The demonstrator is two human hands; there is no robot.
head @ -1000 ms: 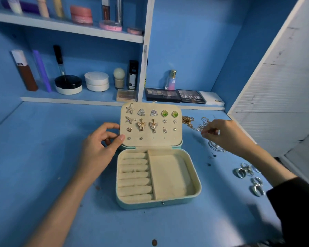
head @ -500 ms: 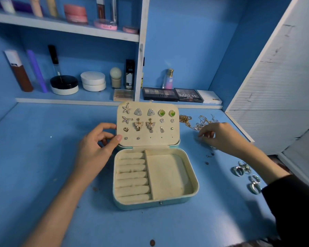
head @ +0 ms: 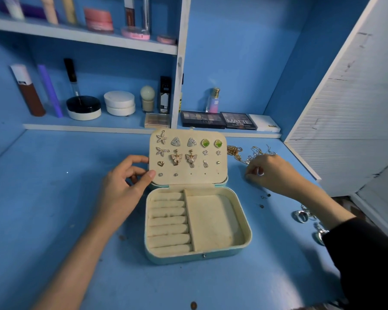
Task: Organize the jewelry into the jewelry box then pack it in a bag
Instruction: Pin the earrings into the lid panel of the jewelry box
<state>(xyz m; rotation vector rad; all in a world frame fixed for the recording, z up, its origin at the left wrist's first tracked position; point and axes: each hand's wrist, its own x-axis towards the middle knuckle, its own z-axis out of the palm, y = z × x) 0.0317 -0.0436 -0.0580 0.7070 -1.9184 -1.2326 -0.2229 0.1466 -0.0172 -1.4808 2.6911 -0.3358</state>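
Head view: left hand (head: 121,186) grips jewelry box lid (head: 185,180), right hand (head: 272,173) beside necklaces (head: 244,153).

left hand (head: 123,189) pinching lid (head: 186,133), right hand (head: 272,173) curled, fingertips down

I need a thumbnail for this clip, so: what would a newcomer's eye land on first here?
The open jewelry box at the centre of the blue table, its raised lid studded with earrings, the left hand holding the lid's left edge. Right of it, the right hand rests fingertips-down beside tangled chains, with silver rings lying nearer the table's right edge.
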